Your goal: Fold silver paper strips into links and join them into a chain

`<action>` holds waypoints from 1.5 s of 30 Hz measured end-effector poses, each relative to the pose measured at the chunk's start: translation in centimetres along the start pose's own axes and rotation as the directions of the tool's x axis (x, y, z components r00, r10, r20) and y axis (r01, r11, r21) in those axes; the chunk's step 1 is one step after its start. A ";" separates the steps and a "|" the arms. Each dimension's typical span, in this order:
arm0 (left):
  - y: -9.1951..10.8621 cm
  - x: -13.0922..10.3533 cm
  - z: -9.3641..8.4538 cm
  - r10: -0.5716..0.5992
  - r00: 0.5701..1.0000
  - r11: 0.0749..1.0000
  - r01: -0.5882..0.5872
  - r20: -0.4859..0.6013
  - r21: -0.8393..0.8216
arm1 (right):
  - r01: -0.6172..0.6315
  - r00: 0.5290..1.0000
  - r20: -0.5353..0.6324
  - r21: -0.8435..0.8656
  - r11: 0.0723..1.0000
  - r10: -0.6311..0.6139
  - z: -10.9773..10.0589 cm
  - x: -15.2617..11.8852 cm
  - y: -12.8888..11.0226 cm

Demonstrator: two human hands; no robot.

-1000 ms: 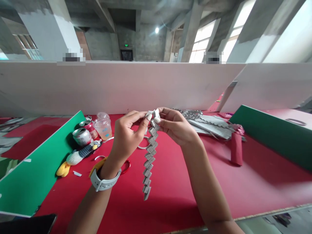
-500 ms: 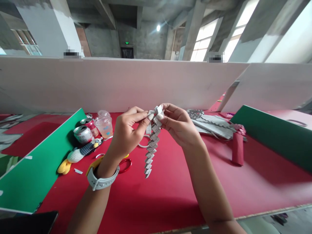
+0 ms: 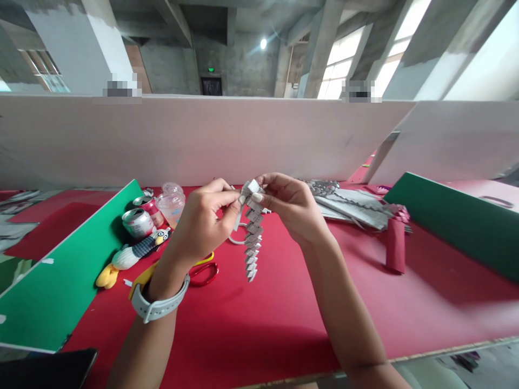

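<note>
Your left hand [image 3: 206,219] and right hand [image 3: 290,208], fingers pinched nearly closed, hold the top of a paper chain [image 3: 253,232] hanging over the red table [image 3: 284,308].

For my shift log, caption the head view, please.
Left hand and right hand pinch a zigzag paper chain above a red table.

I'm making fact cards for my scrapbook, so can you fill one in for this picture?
Left hand: pinching the top of the folded chain
Right hand: pinching the same end
Chain look: grey, zigzag, hanging down
Table: red
Left side: two cans, clear cup, bird toy
Right side: pale papers, upright red cylinder
</note>
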State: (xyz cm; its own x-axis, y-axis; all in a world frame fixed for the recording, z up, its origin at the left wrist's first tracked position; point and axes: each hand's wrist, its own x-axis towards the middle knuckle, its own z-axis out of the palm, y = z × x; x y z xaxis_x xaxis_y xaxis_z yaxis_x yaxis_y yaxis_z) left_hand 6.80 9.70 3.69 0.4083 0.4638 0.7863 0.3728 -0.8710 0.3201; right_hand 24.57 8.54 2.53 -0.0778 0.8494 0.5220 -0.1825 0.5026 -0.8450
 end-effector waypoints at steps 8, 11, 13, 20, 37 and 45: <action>-0.6 0.1 0.2 -0.093 0.994 0.995 0.094 0.063 -0.018 | 0.073 0.996 0.068 -0.228 0.971 -0.059 0.0 0.0 0.1; -0.7 0.3 0.9 -0.174 0.985 0.966 0.167 -0.017 -0.195 | 0.077 0.995 0.080 -0.174 0.982 -0.064 -0.1 0.1 0.0; -0.8 0.3 1.4 -0.232 0.970 0.930 0.200 -0.071 -0.307 | 0.085 0.995 0.074 -0.173 0.981 -0.073 -0.3 0.1 -0.1; -1.3 -0.1 0.5 -0.133 0.983 0.957 0.161 0.128 -0.241 | 0.109 0.973 0.229 -0.333 0.937 -0.032 -1.1 -0.4 -0.7; -0.3 0.2 0.3 -0.046 0.997 0.994 0.040 -0.056 -0.099 | 0.238 0.970 0.130 -0.352 0.905 -0.204 -1.3 -0.4 -0.9; -0.7 0.3 -0.6 0.060 0.997 0.997 -0.058 0.047 -0.046 | 0.234 0.966 0.202 -0.432 0.871 -0.159 -1.6 -0.6 -1.1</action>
State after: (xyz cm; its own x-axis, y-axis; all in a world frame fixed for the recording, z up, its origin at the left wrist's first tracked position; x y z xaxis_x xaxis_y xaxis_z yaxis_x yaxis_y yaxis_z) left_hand 6.17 10.36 3.99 0.4682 0.4180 0.7785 0.3102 -0.9027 0.2982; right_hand 26.39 7.75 2.95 -0.2440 0.7081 0.6626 0.2465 0.7061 -0.6638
